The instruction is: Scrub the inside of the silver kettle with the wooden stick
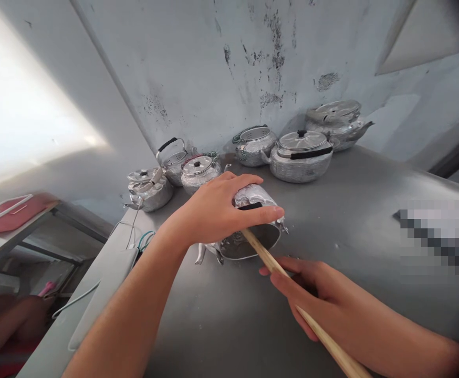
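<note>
My left hand (217, 210) grips a small aluminium kettle (253, 220) that lies tipped on its side on the grey table (351, 220), its open mouth facing me and its spout at the lower left. My right hand (312, 294) holds a long wooden stick (312, 323). The stick's far end reaches into the kettle's mouth, just under my left fingers.
Several more aluminium kettles stand along the wall: two at the left (150, 189), one with a lid (200, 170), a wide one (300, 155) and one at the back right (337, 123). Cables (143, 241) hang off the table's left edge. A blurred patch (438, 241) lies at right.
</note>
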Action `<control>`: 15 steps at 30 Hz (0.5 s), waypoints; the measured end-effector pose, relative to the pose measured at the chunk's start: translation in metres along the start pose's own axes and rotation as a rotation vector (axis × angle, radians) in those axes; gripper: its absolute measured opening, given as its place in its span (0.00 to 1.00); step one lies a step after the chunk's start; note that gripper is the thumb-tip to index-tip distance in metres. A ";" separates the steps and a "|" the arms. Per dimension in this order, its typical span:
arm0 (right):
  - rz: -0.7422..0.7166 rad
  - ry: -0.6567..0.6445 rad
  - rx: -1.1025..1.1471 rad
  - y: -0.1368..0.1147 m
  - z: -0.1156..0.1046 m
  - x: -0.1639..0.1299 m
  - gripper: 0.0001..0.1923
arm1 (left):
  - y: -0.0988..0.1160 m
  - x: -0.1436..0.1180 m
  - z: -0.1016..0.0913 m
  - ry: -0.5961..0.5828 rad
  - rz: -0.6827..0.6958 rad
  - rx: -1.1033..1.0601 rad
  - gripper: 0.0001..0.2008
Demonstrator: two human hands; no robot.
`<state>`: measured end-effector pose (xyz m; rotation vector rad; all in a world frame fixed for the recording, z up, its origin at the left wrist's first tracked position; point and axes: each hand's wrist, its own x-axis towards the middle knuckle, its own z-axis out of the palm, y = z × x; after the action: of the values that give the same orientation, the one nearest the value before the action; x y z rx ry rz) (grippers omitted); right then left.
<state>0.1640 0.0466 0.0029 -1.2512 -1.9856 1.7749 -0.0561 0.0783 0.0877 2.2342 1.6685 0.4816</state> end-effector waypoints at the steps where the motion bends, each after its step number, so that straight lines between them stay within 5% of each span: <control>1: 0.000 0.001 0.007 0.000 0.000 0.001 0.24 | 0.000 0.000 0.000 0.001 -0.001 0.002 0.38; 15: -0.030 0.040 0.002 0.008 -0.002 0.002 0.26 | 0.001 0.000 0.001 0.008 0.006 0.010 0.38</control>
<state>0.1674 0.0488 -0.0050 -1.2394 -1.9707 1.7242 -0.0552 0.0779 0.0871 2.2473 1.6726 0.4857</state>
